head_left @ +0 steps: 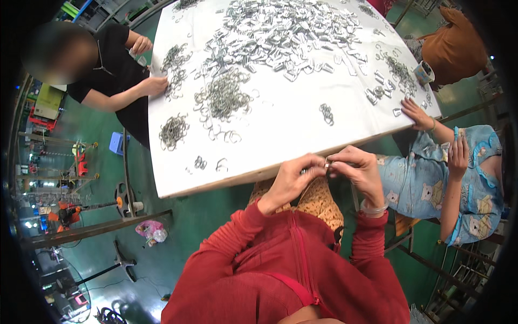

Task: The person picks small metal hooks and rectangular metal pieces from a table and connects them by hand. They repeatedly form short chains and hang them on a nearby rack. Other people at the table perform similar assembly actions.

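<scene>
Just off the near edge of the white table [291, 129], my two hands meet over my lap. My left hand [293, 178] is closed, its thumb and fingertips pinching one side of a small shiny metal piece [327, 165]. The other side is pinched by my right hand [357, 166], which wears a bracelet at the wrist. Fingers cover most of the piece, so its exact shape cannot be made out. Nearest on the tabletop lie a small cluster of metal rings [326, 114] and a few loose curved metal pieces [222, 164].
A large heap of flat silver metal parts [286, 35] covers the far middle. Left of it spreads a pile of wire rings [224, 97]. Co-workers' hands [154, 85] work at the left edge, and another person's hand [416, 113] rests at the right near a small tub [424, 72].
</scene>
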